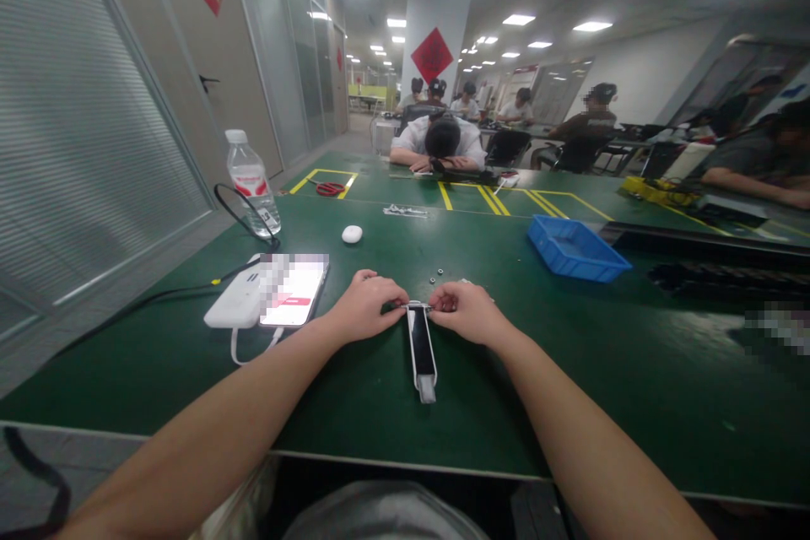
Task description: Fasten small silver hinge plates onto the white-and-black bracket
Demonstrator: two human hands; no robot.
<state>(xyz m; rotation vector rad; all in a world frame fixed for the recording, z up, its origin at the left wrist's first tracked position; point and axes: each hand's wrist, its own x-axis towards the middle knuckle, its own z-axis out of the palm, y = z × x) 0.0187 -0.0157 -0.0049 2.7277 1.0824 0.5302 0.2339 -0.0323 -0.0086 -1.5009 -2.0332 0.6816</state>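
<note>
On the green table before me lies a long narrow object [423, 346] with a black top, a white rim and a grey-white block at its near end. A thin metal-looking rod [416, 305] crosses its far end. My left hand [370, 304] is closed in a pinch at the rod's left end. My right hand [465, 310] pinches at the right end, its fingertips partly hidden. Just beyond the right hand are two tiny dark-and-light round parts [436, 275], too small to name. Something pale shows behind the right hand's knuckles.
To the left are a phone [294, 291], a white power bank [234, 295] with cables, and a water bottle [253, 186]. A white earbud case [352, 234] sits farther in. A blue tray [577, 248] stands right. Red-handled scissors [330, 188] lie beyond; a person rests head-down across the table.
</note>
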